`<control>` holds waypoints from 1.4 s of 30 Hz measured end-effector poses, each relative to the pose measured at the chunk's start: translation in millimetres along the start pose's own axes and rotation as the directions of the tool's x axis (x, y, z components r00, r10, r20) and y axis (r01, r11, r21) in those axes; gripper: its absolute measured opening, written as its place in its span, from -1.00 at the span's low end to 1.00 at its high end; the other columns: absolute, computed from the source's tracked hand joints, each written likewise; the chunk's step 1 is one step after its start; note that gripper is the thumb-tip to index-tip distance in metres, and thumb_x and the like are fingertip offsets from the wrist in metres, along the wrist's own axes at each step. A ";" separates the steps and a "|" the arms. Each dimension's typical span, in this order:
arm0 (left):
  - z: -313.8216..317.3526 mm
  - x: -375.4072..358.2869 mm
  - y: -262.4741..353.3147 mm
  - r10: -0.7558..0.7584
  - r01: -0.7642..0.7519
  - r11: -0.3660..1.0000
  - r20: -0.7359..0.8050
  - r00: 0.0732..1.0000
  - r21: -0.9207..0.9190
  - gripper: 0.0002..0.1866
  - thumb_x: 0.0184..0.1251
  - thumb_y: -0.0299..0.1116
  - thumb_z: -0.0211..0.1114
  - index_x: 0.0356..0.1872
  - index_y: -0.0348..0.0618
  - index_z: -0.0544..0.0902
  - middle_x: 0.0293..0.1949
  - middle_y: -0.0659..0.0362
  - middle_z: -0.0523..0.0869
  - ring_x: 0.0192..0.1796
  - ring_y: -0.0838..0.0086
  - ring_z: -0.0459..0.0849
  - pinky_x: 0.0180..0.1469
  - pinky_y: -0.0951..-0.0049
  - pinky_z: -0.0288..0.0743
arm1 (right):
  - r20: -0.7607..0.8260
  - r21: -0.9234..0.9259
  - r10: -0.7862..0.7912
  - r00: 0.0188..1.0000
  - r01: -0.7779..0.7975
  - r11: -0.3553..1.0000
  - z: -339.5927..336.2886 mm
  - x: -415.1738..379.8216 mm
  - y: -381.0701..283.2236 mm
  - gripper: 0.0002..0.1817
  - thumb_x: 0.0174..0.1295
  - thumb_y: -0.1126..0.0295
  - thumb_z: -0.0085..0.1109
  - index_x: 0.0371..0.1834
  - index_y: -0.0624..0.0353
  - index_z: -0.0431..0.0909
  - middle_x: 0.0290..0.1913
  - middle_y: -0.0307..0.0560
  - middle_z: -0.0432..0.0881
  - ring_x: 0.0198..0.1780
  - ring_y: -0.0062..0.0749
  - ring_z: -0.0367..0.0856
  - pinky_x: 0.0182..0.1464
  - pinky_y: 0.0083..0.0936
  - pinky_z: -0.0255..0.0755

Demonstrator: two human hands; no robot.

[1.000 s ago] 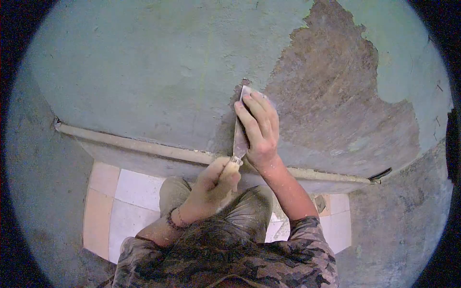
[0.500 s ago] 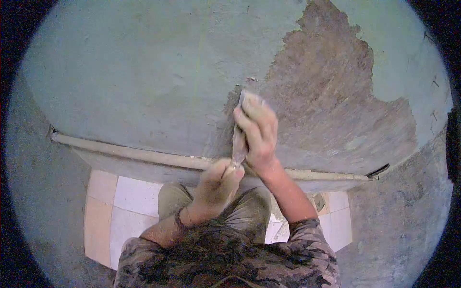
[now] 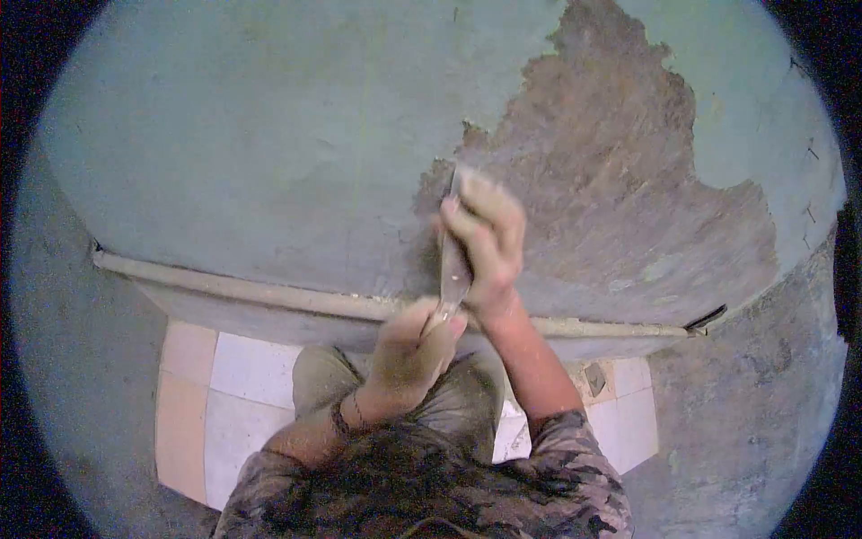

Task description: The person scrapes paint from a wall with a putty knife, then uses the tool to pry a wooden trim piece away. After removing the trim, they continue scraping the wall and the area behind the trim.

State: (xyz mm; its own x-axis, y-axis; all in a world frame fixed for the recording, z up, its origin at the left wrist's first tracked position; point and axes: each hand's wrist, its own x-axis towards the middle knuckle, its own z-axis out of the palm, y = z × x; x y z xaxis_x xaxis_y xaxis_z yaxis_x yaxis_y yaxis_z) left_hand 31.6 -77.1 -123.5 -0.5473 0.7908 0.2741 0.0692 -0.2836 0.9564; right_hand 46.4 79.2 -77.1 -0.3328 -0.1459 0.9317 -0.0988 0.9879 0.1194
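Observation:
A flat metal scraper [image 3: 455, 266] lies between my two hands, its blade end at the painted wall [image 3: 296, 135]. My left hand [image 3: 409, 350] is closed around its light handle, low near the ledge. Higher up, my right hand [image 3: 489, 234] grips the blade part, with fingers bent over it close to the working edge; the fingertips are slightly blurred. The blade tip meets the left margin of a bare brown patch [image 3: 611, 135], where the green-blue paint is gone. Part of the blade is hidden by my right fingers.
A pale ledge [image 3: 242, 287] runs along the wall's lower part, just in front of my knees [image 3: 328, 386]. White and peach floor tiles [image 3: 242, 431] lie below, with crumbs and a small grey piece [image 3: 596, 380] at right. Several nails [image 3: 811, 213] stick out of the right wall.
The bare patch has grown near the blade tip, where a flake of paint came away. Both hands keep hold of the scraper and have shifted slightly to the right.

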 end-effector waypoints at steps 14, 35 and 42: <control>7.8 5.3 21.5 -0.104 0.102 0.983 -0.007 0.995 -0.152 -0.73 0.47 -0.19 0.14 -0.34 -0.19 0.50 -0.63 0.36 0.42 -0.59 0.69 0.36 -0.56 0.56 0.22 | -0.134 -0.033 0.019 0.991 -0.023 0.999 -7.9 24.3 -2.8 -0.77 0.01 0.54 0.31 -0.21 0.22 0.70 -0.03 0.06 0.64 0.09 -0.10 0.58 0.18 -0.24 0.43; -15.7 15.0 59.1 -0.144 0.141 0.938 0.015 0.989 -0.317 -0.72 0.43 -0.20 0.19 -0.29 -0.26 0.58 -0.66 0.40 0.40 -0.63 0.75 0.31 -0.60 0.61 0.16 | -0.223 -0.002 -0.052 0.973 0.053 0.999 6.7 55.4 -2.0 -0.75 -0.01 0.44 0.27 -0.21 0.20 0.67 -0.03 0.05 0.63 0.07 -0.05 0.58 0.17 -0.16 0.39; -15.7 22.1 78.6 -0.127 0.125 0.953 0.012 0.992 -0.274 -0.69 0.41 -0.18 0.21 -0.25 -0.31 0.59 -0.64 0.40 0.41 -0.62 0.76 0.31 -0.58 0.64 0.15 | -0.281 -0.009 -0.062 0.958 0.062 0.998 7.2 70.3 3.4 -0.77 0.05 0.39 0.23 -0.21 0.19 0.68 -0.05 0.02 0.63 0.08 -0.06 0.57 0.17 -0.20 0.36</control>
State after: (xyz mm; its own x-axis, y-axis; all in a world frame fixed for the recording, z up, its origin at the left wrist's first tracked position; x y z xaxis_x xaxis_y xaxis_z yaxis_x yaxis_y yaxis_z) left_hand 11.8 -90.4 -43.8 -0.5414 0.8270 0.1518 -0.2312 -0.3200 0.9188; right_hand 16.0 71.9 -13.7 -0.0494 -0.1865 0.9812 -0.1106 0.9774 0.1802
